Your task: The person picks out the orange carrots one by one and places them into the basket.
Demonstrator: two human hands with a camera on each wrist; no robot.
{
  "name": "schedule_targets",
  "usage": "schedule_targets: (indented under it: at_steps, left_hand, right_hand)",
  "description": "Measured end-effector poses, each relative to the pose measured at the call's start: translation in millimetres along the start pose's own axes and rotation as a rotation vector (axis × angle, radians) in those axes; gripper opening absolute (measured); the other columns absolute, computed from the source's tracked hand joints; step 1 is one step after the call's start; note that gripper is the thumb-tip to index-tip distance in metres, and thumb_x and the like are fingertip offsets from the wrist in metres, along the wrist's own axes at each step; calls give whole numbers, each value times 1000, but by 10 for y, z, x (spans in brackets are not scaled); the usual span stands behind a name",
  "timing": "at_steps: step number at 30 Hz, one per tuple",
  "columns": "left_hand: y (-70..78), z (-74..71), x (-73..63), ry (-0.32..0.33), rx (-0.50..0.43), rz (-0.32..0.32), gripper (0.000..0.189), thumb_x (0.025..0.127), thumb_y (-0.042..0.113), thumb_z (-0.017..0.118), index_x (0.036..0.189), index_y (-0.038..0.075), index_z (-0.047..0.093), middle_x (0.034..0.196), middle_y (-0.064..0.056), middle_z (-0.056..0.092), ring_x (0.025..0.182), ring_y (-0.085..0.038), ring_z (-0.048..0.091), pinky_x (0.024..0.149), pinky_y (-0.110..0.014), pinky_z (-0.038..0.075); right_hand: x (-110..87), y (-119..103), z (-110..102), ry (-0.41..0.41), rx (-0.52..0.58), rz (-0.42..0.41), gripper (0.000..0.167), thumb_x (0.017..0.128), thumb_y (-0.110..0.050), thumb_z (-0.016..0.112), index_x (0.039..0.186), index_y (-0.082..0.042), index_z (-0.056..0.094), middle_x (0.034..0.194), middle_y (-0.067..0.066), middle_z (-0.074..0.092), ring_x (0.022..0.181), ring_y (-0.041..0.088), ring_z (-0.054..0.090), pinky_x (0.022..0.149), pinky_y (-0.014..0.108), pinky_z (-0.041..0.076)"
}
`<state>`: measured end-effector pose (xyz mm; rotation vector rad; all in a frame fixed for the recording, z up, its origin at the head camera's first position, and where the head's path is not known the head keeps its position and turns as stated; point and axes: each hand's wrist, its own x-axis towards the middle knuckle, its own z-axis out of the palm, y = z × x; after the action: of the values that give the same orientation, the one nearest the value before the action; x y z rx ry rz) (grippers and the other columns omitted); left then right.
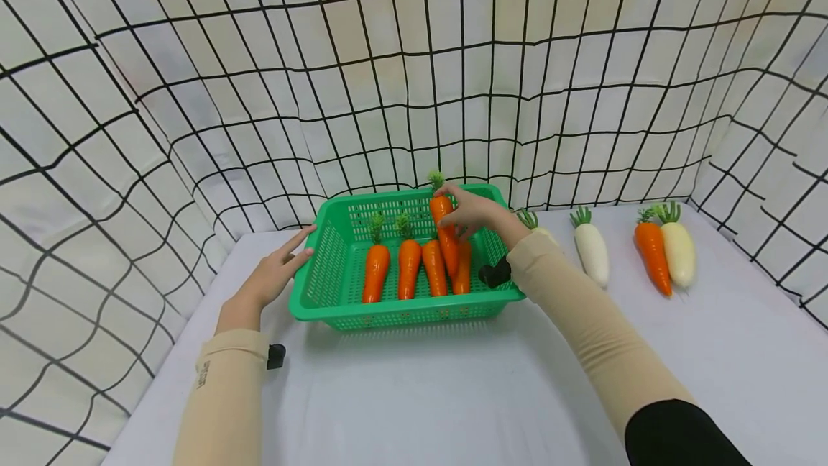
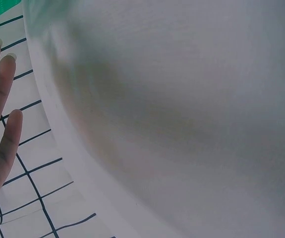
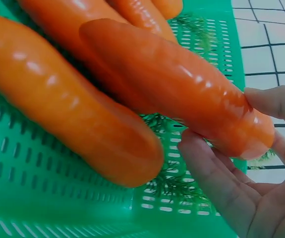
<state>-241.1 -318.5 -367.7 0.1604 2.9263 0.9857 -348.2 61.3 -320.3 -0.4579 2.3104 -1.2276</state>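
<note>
My right hand (image 1: 475, 214) pinches an orange carrot (image 1: 443, 216) near its leafy top, tilted over the right part of a green plastic basket (image 1: 414, 315). In the right wrist view the thumb and fingers close around the thick end of this carrot (image 3: 192, 94), its tip pointing away from the palm. Several other carrots lie side by side in the basket, one of them (image 1: 376, 272) farthest left, another (image 1: 463, 268) partly behind the held one. Fingers extended, my left hand (image 1: 267, 280) touches the basket's left rim; the left wrist view catches only some fingers (image 2: 3, 89).
To the basket's right on the white table (image 1: 401, 394) lies a white radish (image 1: 591, 254). Farther right, a carrot (image 1: 652, 257) and another radish (image 1: 679, 254) lie together. My right arm partly covers a third radish (image 1: 527, 218). Black-grid netting (image 1: 404, 56) stands behind and at both sides.
</note>
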Motion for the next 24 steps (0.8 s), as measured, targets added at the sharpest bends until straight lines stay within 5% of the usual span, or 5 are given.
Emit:
schedule_targets:
  at_steps: [9, 15, 24]
  left_hand:
    - [-8, 6, 8, -2, -2, -1, 67, 108, 58, 35, 166, 33, 15, 149, -37, 43, 121, -53, 55, 100, -80, 33]
    - [-13, 11, 5, -5, -12, 0, 67, 108, 57, 35, 166, 33, 14, 150, -37, 41, 123, -55, 53, 100, -80, 33]
    - [-14, 13, 17, -4, -13, 2, 67, 108, 57, 35, 166, 33, 14, 151, -37, 39, 132, -60, 43, 101, -80, 31]
  right_hand:
    - [29, 30, 74, -2, -181, 57, 68, 100, -10, 67, 158, -15, 30, 131, 21, 48, 65, 15, 40, 63, 30, 42]
    - [27, 66, 80, -25, -399, 66, 65, 97, -15, 72, 154, -12, 41, 151, 20, 44, 105, 27, 55, 91, 44, 53]
    - [74, 114, 99, -98, -572, 27, 54, 97, -19, 74, 146, -10, 54, 157, 17, 42, 136, 34, 45, 111, 47, 41]
